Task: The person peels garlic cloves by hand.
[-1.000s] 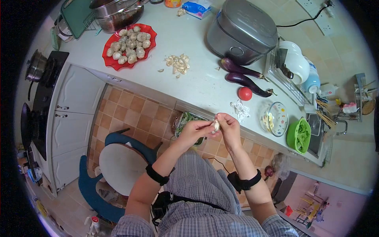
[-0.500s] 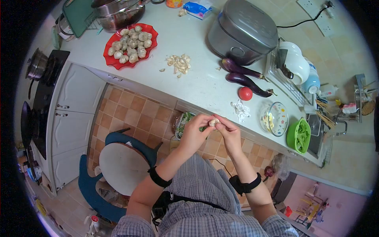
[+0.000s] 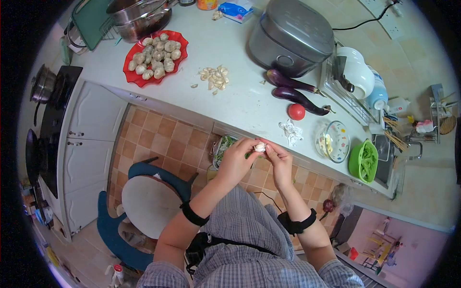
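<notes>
Both my hands meet just in front of the counter's edge, with a small whitish garlic clove point(image 3: 260, 147) pinched between the fingertips. My left hand point(image 3: 238, 156) grips it from the left, fingers closed. From the other side, my right hand point(image 3: 279, 161) has its thumb and fingers closed on the same clove. White peel scraps point(image 3: 291, 132) lie on the counter beyond my right hand. To their right, a clear glass bowl point(image 3: 339, 139) with a flower pattern holds some pale peeled cloves. A pile of loose garlic cloves point(image 3: 215, 78) lies farther back.
A red scalloped plate point(image 3: 139, 82) carries several garlic bulbs. Two eggplants point(image 3: 300, 100) and a tomato point(image 3: 297, 112) lie before a grey rice cooker point(image 3: 293, 38). A green basket point(image 3: 356, 165) of green vegetables stands near the sink. A chair point(image 3: 108, 225) is at my left.
The view has shifted slightly. My fingers have turned the garlic clove a little, so more of its white side shows. Both hands still hold it in nearly the same place.
</notes>
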Tool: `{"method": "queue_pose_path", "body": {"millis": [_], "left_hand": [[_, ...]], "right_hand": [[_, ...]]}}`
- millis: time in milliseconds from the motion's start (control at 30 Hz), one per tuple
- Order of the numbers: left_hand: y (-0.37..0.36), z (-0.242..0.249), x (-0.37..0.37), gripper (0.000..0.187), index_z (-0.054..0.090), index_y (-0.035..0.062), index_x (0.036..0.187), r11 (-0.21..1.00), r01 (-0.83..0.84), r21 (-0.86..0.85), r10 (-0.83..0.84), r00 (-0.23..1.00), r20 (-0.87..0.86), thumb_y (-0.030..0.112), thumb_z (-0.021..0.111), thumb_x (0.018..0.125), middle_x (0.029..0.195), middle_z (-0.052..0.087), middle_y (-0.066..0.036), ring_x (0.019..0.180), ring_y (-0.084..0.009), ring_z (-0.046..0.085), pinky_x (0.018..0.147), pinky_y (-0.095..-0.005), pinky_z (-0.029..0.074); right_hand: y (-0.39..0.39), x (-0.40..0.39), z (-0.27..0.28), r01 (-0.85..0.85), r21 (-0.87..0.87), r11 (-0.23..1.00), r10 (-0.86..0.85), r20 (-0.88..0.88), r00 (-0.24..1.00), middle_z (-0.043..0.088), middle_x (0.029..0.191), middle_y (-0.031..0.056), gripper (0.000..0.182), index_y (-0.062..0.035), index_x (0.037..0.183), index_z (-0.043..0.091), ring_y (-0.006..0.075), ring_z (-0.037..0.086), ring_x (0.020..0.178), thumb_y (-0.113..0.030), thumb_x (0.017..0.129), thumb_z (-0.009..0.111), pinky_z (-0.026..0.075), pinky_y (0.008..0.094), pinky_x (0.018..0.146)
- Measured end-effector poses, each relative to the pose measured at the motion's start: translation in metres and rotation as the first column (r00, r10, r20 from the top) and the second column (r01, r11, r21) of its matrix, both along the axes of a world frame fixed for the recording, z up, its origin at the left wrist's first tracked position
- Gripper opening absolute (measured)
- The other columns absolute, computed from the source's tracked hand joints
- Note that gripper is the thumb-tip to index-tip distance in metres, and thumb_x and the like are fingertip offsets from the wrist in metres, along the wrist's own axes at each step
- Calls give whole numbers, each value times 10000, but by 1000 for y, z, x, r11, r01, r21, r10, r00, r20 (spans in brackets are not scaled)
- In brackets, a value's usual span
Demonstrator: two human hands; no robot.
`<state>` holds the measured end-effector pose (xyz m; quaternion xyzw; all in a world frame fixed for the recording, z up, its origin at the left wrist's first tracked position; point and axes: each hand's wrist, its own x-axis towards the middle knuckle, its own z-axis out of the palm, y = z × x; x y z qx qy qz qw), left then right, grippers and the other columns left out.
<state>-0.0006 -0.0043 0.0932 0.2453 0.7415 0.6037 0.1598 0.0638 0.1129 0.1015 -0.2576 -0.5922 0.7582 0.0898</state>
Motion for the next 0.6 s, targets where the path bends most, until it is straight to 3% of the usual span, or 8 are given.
{"method": "queue_pose_path", "body": {"millis": [67,133,233,367,400,467,567,600], "left_hand": [[1,0,-1,232,549,-22,939,1000,7,-9,-7,1000,27,10,619,719,914,583,-117,833,-189,601,728,-262,487],[3,-4,-2,226,539,-37,959,975,-1,222,-82,926,368,-3,594,742,960,580,-114,857,-173,589,753,-259,476],[4,-5,0,221,524,-51,978,923,-13,384,-163,892,422,-23,564,763,1002,570,-122,905,-161,568,776,-260,463],[8,-13,7,263,510,-34,1025,931,-7,366,-143,914,381,-20,558,766,1011,566,-136,941,-164,552,775,-265,463],[7,-6,7,285,507,-18,1042,955,12,296,-107,945,308,-11,565,763,1007,568,-130,930,-165,557,768,-265,465],[7,-3,8,307,504,-3,1059,975,33,222,-85,970,227,-2,573,759,1003,570,-124,918,-165,562,761,-265,467],[5,-11,7,312,529,21,1029,998,4,59,-14,987,161,34,595,725,961,585,-126,865,-229,585,735,-290,466],[3,-13,7,314,536,30,1025,1000,-8,4,8,1000,2,52,602,719,952,586,-127,853,-246,582,721,-302,467]], "right_hand": [[8,2,-6,-20,31,999,19,33,999,596,948,90,227,31,1002,563,136,553,858,-116,855,472,446,246,757],[13,2,-7,-5,55,998,4,35,999,600,923,82,215,26,990,567,132,553,845,-114,847,487,445,246,755],[18,4,-9,-12,71,997,11,25,1000,597,937,75,214,19,991,570,118,547,850,-112,829,522,432,241,773],[7,-2,2,-22,37,999,24,-42,999,560,1052,68,273,-5,1068,538,107,520,924,-114,818,544,401,233,819],[6,-3,1,-14,35,999,16,-44,999,560,1052,68,273,-5,1068,538,107,520,924,-114,818,544,401,233,819],[4,-4,1,-180,50,982,180,17,984,528,1110,56,317,-22,1121,507,104,492,972,-118,821,541,395,223,825],[0,-3,3,-159,76,984,154,65,986,549,1060,52,302,-15,1118,509,98,502,929,-157,853,498,409,218,802],[-1,-2,3,-156,93,983,148,80,986,557,1037,47,297,-13,1114,512,92,508,908,-170,863,482,421,216,781]]}}
